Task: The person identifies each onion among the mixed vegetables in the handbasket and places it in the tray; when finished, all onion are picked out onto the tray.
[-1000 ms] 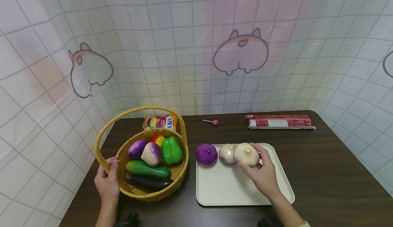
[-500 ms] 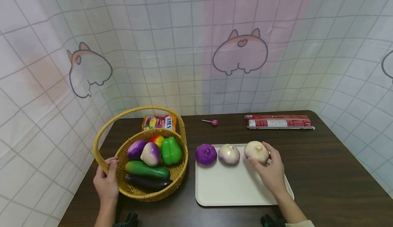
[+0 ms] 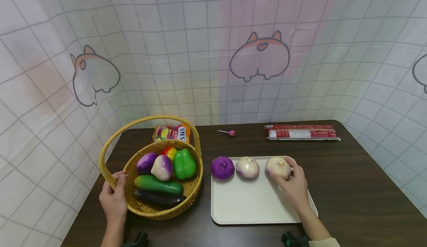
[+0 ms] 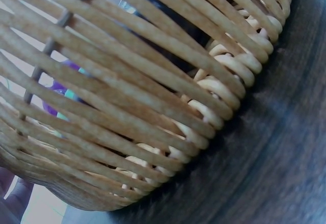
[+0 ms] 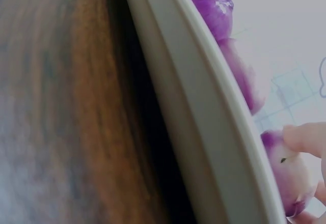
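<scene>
On the left, my left hand [image 3: 114,199] grips the wicker basket [image 3: 181,210] where its tall handle [image 3: 143,121] meets the rim. Inside lie a purple-and-white vegetable [image 3: 162,168], a purple one [image 3: 146,163], a green pepper [image 3: 184,164], a red-yellow fruit [image 3: 169,152], a green cucumber-like vegetable [image 3: 158,185] and a dark eggplant [image 3: 160,198]. My right hand [image 3: 295,187] holds a white-and-purple onion [image 3: 277,168] between thumb and fingers, at the back right of the cream tray [image 3: 253,208]. A second pale onion [image 3: 247,167] and a purple onion [image 3: 222,168] stand left of it in a row.
Behind the basket lies a colourful candy bag [image 3: 171,133]. A pink lollipop [image 3: 230,132] rests near the table's back edge, and a long red package [image 3: 303,132] lies at the back right. A patterned curtain [image 3: 200,54] surrounds the dark table [image 3: 353,187].
My right hand has moved the onion to the right, away from the middle one, and lowered it slightly onto the tray. The left hand keeps its grip on the basket.
</scene>
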Available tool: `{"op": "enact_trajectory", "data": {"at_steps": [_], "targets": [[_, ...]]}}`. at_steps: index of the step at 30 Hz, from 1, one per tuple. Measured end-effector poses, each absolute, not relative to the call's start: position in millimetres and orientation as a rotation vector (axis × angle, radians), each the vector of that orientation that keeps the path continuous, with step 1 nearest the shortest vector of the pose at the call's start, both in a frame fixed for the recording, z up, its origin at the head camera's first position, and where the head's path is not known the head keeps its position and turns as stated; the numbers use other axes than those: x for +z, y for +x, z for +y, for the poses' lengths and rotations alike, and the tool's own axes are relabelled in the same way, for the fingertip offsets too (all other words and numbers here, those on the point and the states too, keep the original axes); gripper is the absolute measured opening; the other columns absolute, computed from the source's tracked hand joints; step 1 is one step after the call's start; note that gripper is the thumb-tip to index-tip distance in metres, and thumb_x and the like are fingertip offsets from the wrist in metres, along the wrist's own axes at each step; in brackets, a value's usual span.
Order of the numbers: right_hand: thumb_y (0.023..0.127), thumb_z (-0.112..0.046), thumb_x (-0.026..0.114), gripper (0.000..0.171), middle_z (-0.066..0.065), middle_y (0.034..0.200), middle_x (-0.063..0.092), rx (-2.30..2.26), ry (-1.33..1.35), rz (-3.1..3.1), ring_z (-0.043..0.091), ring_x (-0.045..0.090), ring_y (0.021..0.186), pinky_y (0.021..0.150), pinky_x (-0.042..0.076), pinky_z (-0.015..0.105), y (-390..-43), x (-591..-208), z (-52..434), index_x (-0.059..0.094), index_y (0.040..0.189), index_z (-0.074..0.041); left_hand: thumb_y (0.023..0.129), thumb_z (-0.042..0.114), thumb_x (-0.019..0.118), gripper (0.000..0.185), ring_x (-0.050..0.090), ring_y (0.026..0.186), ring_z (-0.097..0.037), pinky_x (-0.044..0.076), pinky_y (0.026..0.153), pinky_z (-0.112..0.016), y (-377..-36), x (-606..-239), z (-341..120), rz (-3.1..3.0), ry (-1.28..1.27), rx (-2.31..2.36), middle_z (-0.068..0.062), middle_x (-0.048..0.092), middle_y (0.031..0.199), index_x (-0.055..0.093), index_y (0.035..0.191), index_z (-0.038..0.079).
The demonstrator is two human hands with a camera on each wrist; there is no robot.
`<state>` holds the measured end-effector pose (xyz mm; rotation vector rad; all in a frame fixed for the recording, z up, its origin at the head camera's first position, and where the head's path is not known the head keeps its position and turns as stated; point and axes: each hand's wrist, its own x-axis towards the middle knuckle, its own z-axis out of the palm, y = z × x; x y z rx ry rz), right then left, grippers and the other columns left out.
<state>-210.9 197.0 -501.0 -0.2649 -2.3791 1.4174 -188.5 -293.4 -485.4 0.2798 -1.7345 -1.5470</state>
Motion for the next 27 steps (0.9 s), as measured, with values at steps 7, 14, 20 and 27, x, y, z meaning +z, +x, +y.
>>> {"op": "enact_trajectory", "data": {"at_steps": [7, 14, 20, 27], "targets": [[0.078, -0.015, 0.083, 0.066, 0.020, 0.124, 0.059, 1.371, -0.234, -2.381, 0.029, 0.060, 0.101, 0.071, 0.039, 0.007, -210.6, -506.8, 197.7, 0.052, 0.135, -0.006, 0.096, 0.009, 0.062, 0.021, 0.059, 0.090, -0.006, 0.042, 0.074, -0.016, -189.5, -484.9, -291.6, -1.724, 0.277, -1.542, 0.000, 0.071, 0.098, 0.065, 0.102, -0.011], [0.078, -0.011, 0.081, 0.066, 0.019, 0.128, 0.057, 1.388, -0.168, -2.374, 0.029, 0.059, 0.098, 0.073, 0.040, 0.006, -212.0, -508.4, 197.0, 0.051, 0.135, 0.000, 0.096, 0.012, 0.062, 0.022, 0.059, 0.089, -0.007, 0.042, 0.075, -0.016, -189.2, -484.9, -291.8, -1.731, 0.282, -1.533, -0.005, 0.070, 0.097, 0.066, 0.103, -0.009], [0.077, -0.007, 0.081, 0.067, 0.023, 0.130, 0.055, 1.369, -0.089, -2.360, 0.030, 0.059, 0.101, 0.075, 0.039, 0.004, -213.9, -509.7, 195.4, 0.050, 0.136, 0.004, 0.096, 0.011, 0.062, 0.025, 0.059, 0.090, -0.005, 0.042, 0.076, -0.015, -188.4, -484.9, -291.8, -1.741, 0.290, -1.523, 0.002, 0.070, 0.097, 0.064, 0.104, -0.012], [0.078, -0.006, 0.080, 0.067, 0.025, 0.131, 0.056, 1.390, -0.039, -2.361, 0.033, 0.060, 0.104, 0.077, 0.041, 0.005, -214.0, -511.6, 194.5, 0.049, 0.137, 0.006, 0.096, 0.013, 0.062, 0.025, 0.059, 0.091, -0.005, 0.042, 0.077, -0.016, -187.9, -485.1, -292.1, -1.737, 0.293, -1.534, 0.006, 0.070, 0.097, 0.065, 0.104, -0.012]]}}
